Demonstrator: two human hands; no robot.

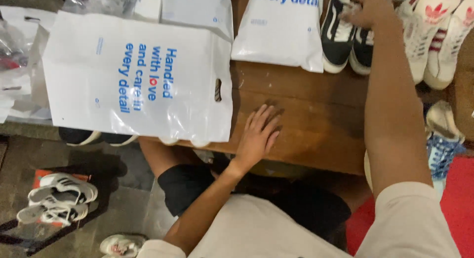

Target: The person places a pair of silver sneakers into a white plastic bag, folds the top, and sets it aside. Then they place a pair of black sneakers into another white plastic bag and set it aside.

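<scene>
My left hand (257, 134) lies flat on the brown wooden table (306, 124), fingers spread, holding nothing, just right of a large white plastic bag (133, 75) with blue print. My right hand (368, 11) reaches to the far side of the table and rests on a pair of black sneakers with white soles (343, 40); the fingers curl over the shoes, and I cannot tell whether it grips them.
Two more white bags (279, 28) lie at the back. White sneakers with red marks (434, 35) stand at the far right, and a blue-laced shoe (442, 139) at the right edge. On the floor lie white sneakers (57, 196) on an orange box.
</scene>
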